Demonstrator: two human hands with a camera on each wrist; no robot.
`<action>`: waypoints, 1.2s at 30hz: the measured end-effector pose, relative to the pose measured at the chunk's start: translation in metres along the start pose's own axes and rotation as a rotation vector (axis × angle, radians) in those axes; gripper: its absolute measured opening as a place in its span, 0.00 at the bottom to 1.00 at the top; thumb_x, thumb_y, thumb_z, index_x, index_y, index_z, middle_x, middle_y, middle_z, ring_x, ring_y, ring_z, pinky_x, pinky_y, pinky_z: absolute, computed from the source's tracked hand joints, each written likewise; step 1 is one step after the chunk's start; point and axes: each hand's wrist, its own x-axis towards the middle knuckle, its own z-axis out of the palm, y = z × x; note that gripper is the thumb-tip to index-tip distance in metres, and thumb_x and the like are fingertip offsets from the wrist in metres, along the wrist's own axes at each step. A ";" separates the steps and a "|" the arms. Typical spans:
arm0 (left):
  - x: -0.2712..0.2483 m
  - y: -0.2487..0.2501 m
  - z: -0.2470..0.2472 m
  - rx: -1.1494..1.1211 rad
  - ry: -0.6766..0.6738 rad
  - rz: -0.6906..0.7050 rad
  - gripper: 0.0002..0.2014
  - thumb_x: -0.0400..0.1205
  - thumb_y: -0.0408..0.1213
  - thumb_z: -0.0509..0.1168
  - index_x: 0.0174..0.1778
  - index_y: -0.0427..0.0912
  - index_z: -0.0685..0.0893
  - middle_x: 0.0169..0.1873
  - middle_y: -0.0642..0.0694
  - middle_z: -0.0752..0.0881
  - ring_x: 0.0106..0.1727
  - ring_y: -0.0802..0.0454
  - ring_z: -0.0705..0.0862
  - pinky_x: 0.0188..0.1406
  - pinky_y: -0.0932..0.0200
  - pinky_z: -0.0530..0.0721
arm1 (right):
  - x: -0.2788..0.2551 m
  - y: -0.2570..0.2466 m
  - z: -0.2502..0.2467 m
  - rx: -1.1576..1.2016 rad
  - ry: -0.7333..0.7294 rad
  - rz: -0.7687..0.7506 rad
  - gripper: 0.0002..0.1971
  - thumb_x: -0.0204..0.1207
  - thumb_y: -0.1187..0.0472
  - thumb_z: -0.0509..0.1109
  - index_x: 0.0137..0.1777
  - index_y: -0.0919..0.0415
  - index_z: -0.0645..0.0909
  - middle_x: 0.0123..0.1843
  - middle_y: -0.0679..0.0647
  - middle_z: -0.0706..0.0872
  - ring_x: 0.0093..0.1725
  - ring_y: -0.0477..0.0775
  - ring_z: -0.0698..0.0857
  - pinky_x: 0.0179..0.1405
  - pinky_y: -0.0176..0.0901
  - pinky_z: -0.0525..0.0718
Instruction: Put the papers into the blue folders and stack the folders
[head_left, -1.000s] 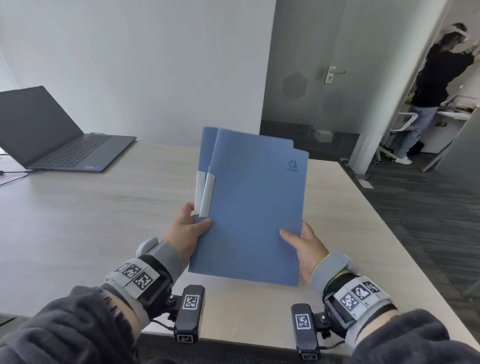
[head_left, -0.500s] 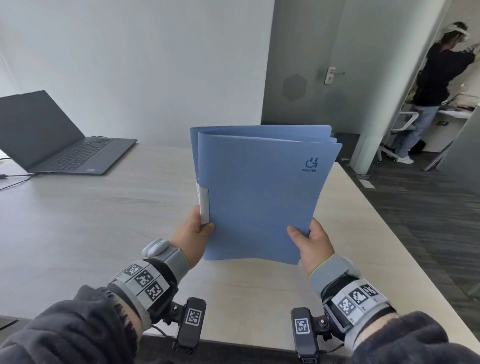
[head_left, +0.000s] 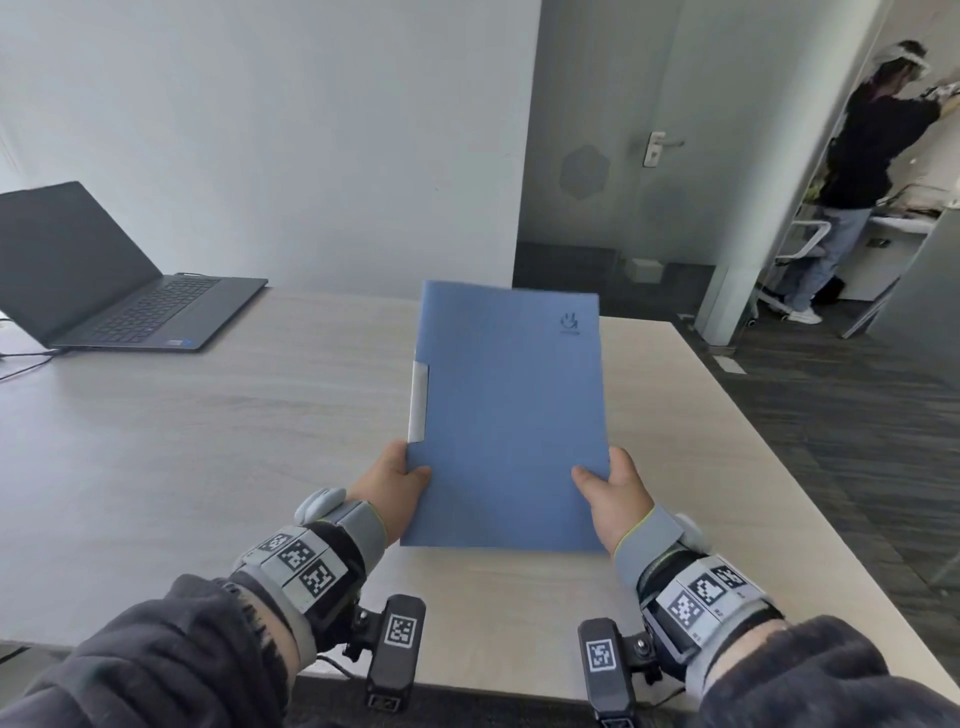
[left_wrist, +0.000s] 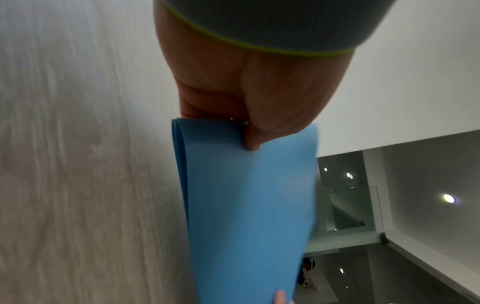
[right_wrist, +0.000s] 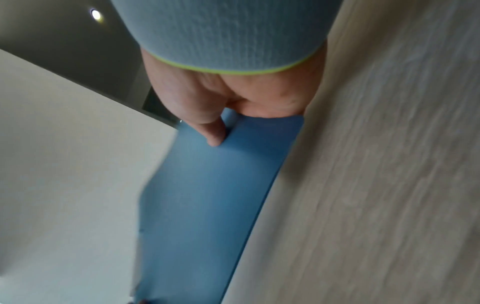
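Observation:
I hold the blue folders (head_left: 506, 415) as one squared-up stack low over the table (head_left: 208, 441), logo at the far right corner and a white clip on the left edge. My left hand (head_left: 392, 486) pinches the near left edge, thumb on top. My right hand (head_left: 613, 488) pinches the near right edge the same way. The left wrist view shows the folders (left_wrist: 246, 205) under my left hand's (left_wrist: 246, 107) thumb, with two layers showing at the edge. The right wrist view shows the folders (right_wrist: 207, 195) gripped by my right hand (right_wrist: 221, 107). No loose papers are visible.
An open dark laptop (head_left: 104, 280) sits at the far left of the table with a cable running off it. The table's right edge (head_left: 779, 467) drops to dark carpet. A person (head_left: 857, 171) stands in the room past the doorway.
The folders were fanned apart, then stood upright on the table. Now they are lined up into one stack and tilted down flat, away from me.

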 end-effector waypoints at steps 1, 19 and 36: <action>0.001 0.000 0.001 0.029 -0.023 -0.031 0.11 0.80 0.42 0.62 0.58 0.49 0.78 0.53 0.44 0.88 0.54 0.40 0.88 0.61 0.42 0.85 | 0.003 0.003 0.000 -0.022 0.016 0.043 0.18 0.74 0.60 0.70 0.64 0.57 0.75 0.53 0.51 0.88 0.53 0.58 0.87 0.60 0.57 0.84; 0.003 0.006 -0.012 0.467 -0.094 -0.154 0.14 0.71 0.49 0.72 0.44 0.43 0.82 0.35 0.40 0.91 0.33 0.39 0.93 0.36 0.46 0.93 | 0.004 -0.003 -0.016 -0.756 -0.141 0.188 0.19 0.64 0.41 0.68 0.42 0.57 0.86 0.38 0.51 0.90 0.39 0.57 0.88 0.42 0.44 0.83; -0.002 -0.002 -0.019 0.515 -0.124 -0.124 0.17 0.70 0.55 0.64 0.45 0.47 0.84 0.32 0.41 0.93 0.29 0.43 0.93 0.41 0.45 0.94 | -0.020 -0.023 -0.019 -0.549 -0.121 0.272 0.11 0.70 0.47 0.67 0.43 0.52 0.84 0.29 0.56 0.81 0.29 0.58 0.80 0.26 0.41 0.81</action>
